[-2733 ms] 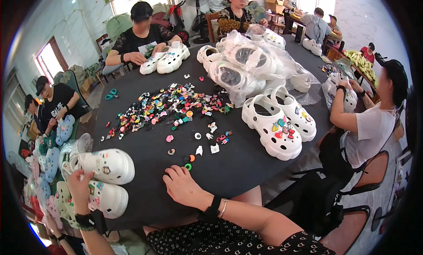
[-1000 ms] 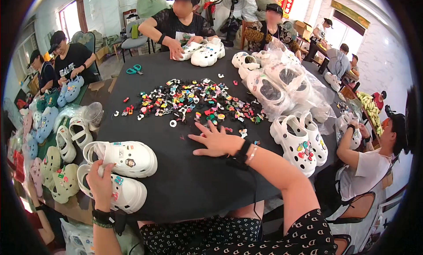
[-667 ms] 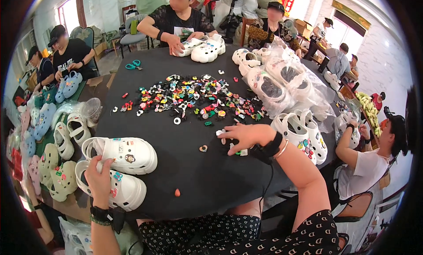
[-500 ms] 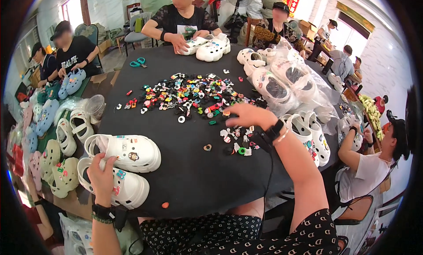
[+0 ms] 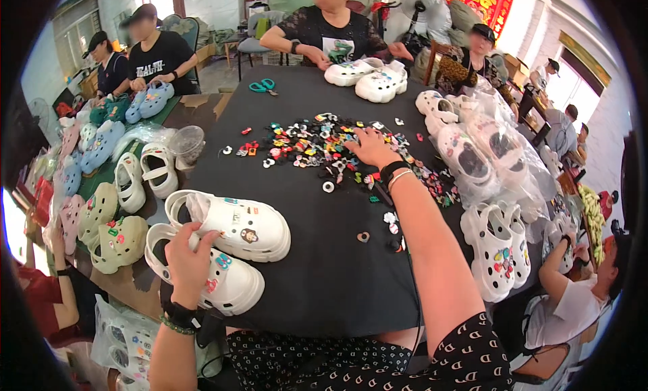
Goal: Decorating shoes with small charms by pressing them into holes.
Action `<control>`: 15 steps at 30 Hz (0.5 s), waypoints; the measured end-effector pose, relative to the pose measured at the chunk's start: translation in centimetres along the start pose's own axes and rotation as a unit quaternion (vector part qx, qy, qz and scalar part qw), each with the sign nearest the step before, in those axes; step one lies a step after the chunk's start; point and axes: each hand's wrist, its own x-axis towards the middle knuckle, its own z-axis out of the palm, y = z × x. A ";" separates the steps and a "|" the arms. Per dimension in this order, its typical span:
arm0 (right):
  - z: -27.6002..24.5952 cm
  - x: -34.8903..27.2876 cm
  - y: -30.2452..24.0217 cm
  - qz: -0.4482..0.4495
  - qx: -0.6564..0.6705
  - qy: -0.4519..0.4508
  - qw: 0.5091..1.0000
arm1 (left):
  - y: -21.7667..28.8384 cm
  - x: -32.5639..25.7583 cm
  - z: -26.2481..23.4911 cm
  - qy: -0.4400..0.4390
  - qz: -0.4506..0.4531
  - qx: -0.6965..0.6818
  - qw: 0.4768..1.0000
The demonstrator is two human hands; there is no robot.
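Observation:
At the near left of the black table (image 5: 317, 269) lie two white clogs side by side, toes to the right. My left hand (image 5: 189, 259) grips the nearer white clog (image 5: 237, 291) at its foot opening, fingers partly hidden inside. The farther white clog (image 5: 266, 237) carries a small face charm and others on top. My right hand (image 5: 371, 148) reaches over the heap of colourful shoe charms (image 5: 307, 148), fingers stretched out and touching the pile. Whether a charm lies under the fingertips is hidden.
Plastic-wrapped white clogs (image 5: 482, 151) and a decorated white pair (image 5: 493, 256) stand on the right. Teal scissors (image 5: 263, 86) lie at the back left. Across the table a person sits behind another white pair (image 5: 381, 82). Coloured clogs (image 5: 111, 236) fill the left side table.
My right hand has moved farther away, from the small near group of charms into the main heap. My left hand stays on the clog. The person opposite has let go of the white clogs.

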 end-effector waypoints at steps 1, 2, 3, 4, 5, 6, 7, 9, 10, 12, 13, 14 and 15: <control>0.8 0.2 -0.7 0.012 0.019 -0.015 1.000 | -0.4 -0.1 0.4 0.019 0.029 -0.018 0.999; 0.7 -1.3 -4.2 0.014 -0.001 -0.055 0.998 | -1.2 -0.3 -0.1 0.025 0.019 -0.006 0.999; 1.0 -1.7 -4.8 0.013 -0.013 -0.049 0.999 | -1.3 -0.4 -0.1 0.023 0.021 0.000 1.000; 0.8 -2.0 -5.2 0.013 -0.025 -0.043 0.999 | -1.3 -0.4 0.0 0.020 0.024 0.006 0.999; -0.1 -2.7 -5.4 -0.003 -0.048 -0.076 0.996 | -1.1 -0.4 -0.1 0.019 0.023 0.004 1.000; -0.3 -3.1 -5.2 0.000 -0.050 -0.077 0.996 | -0.9 -0.3 -0.3 0.010 0.009 -0.006 1.000; -0.3 -3.7 -4.9 -0.047 -0.054 -0.106 0.992 | -0.7 -0.3 -0.3 0.000 -0.005 -0.015 1.000; -1.0 -5.2 -4.8 -0.120 -0.046 -0.161 0.979 | -0.9 -0.4 -0.2 0.018 0.015 -0.021 1.000; -1.0 -6.4 -4.9 -0.143 -0.049 -0.171 0.974 | -0.9 -0.5 -0.1 0.035 0.032 -0.021 0.999; -2.1 -9.3 -5.0 -0.152 -0.124 -0.196 0.961 | -0.5 -0.5 -0.2 0.028 0.022 -0.034 0.999; -2.5 -10.3 -4.5 -0.149 -0.113 -0.198 0.962 | -0.5 -0.4 -0.2 0.020 0.016 -0.028 0.999; -3.5 -11.4 -3.9 -0.149 -0.111 -0.201 0.962 | -0.3 -0.3 -0.2 0.010 0.014 -0.025 1.000; -4.1 -12.3 -3.6 -0.156 -0.115 -0.212 0.958 | -0.5 -0.4 -0.2 0.009 0.016 -0.025 1.000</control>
